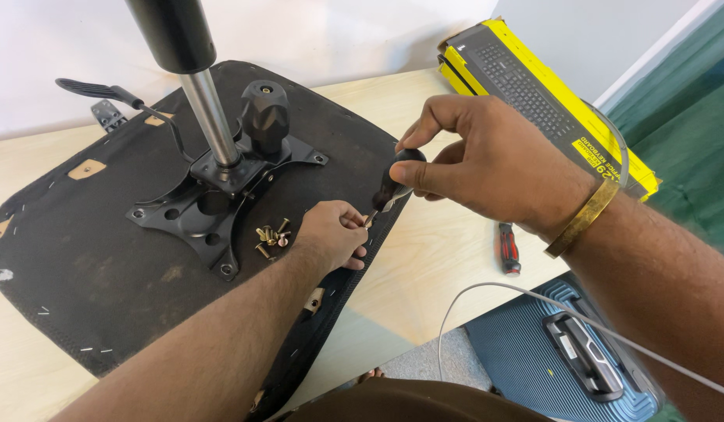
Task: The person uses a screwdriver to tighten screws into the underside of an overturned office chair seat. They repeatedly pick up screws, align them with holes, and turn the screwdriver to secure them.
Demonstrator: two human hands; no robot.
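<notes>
1. Screwdriver [393, 181], black handle, is tilted down at the near right edge of the upturned chair seat [89, 258]; the right hand [487, 160] has its fingers wrapped tight over the handle top, placed to bear down on it.
2. Left hand [331, 234] pinches closed at the tip, likely steadying a screw, though the fingers hide it.
3. Loose brass screws [270, 236] lie just left, within reach, beside the black mounting plate [210, 199] and gas cylinder [206, 109].
4. Red-handled screwdriver [508, 248] lies spare on the table [448, 250], right.
</notes>
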